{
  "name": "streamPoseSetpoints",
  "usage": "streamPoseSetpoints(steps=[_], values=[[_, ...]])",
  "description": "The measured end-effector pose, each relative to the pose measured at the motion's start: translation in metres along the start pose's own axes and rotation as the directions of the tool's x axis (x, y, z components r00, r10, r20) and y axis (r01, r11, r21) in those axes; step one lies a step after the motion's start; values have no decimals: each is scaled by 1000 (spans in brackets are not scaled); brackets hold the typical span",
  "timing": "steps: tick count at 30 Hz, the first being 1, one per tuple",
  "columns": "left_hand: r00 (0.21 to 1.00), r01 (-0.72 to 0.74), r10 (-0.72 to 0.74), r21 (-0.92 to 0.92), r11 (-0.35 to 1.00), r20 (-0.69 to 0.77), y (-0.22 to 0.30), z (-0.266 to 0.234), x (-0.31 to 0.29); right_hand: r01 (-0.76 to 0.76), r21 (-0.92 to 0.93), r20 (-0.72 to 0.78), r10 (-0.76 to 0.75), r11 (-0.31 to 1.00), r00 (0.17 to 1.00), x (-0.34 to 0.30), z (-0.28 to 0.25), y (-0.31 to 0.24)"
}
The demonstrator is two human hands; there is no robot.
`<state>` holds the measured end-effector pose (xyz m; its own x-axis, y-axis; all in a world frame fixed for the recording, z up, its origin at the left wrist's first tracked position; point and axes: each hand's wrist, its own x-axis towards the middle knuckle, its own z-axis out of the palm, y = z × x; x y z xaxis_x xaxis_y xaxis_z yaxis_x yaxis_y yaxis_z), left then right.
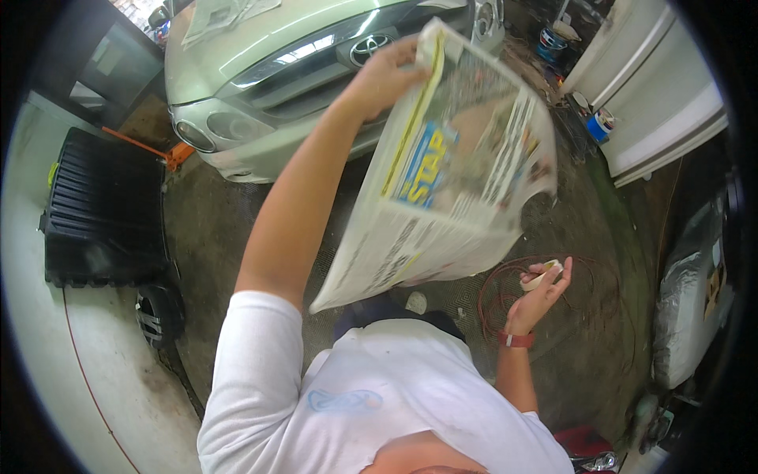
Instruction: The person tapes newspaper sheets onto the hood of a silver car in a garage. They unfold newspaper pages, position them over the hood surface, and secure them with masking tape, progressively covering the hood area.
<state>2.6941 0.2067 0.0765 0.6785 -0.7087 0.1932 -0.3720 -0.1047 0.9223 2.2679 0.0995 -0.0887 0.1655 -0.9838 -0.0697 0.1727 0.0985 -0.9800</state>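
One newspaper sheet (462, 170) hangs before the pale car (268, 99), its upper edge pinched in the grip of our left hand (385, 80); the grip of our right hand (537, 302) curls around a small pale object (543, 278) above the coiled red hose (482, 296).

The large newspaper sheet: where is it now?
In the head view, the large newspaper sheet is slightly right of centre, held by the left hand, overlapping the pale car.

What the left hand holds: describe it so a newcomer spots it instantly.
Find the pale car at the top. In front of it, the left hand grips a newspaper by its upper edge. Unlike the sheets lying on the car, this one hangs in midair, showing a blue block.
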Motion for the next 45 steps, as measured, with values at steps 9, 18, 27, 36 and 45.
streamPoseSetpoints(steps=[9, 18, 27, 36, 45], values=[[830, -263, -80, -514, 817, -552, -90, -176, 246, -534, 0, 272, 514, 845, 814, 14, 161, 118], [445, -381, -408, -581, 719, -797, -205, -317, 262, -637, 194, 747, 309, 747, 589, 104, 458, 131], [143, -483, -645, -622, 617, -751, -301, -322, 167, -649, 417, 659, 281, 636, 698, 170, 596, 108], [-4, -430, -637, -574, 697, -771, -330, -282, 104, -702, 321, 705, 334, 636, 625, 219, 619, 128], [99, -349, -647, -635, 689, -756, -333, -219, -34, -625, 222, 663, 354, 748, 660, 242, 546, 149]])
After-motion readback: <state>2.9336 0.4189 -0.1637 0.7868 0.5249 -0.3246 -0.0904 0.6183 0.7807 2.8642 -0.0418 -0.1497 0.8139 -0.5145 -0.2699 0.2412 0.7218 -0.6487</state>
